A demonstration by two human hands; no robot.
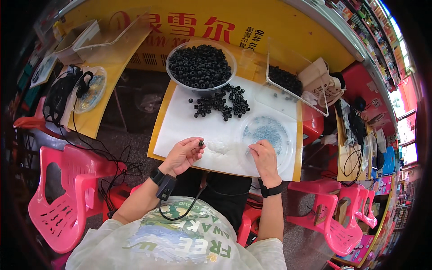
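Observation:
A round black bead (201,143) is pinched between the thumb and forefinger of my left hand (182,157), just above the near part of the white-covered table. My right hand (264,161) is closed in a pinch at the near left side of a round clear plate (286,155). Tiny pale blue pieces (266,131) are spread over that plate, too small to name. Whatever the right fingertips hold is too small to make out. Beyond my hands, several loose black beads (220,105) lie on the white sheet (173,121), in front of a clear bowl (169,72) heaped with the same beads.
At the back right, a clear box (306,100) holds dark beads, beside a canvas bag (321,83). A yellow side table (101,101) with cables stands left. Pink chairs (67,193) flank me on both sides, and a yellow panel (288,31) closes off the back.

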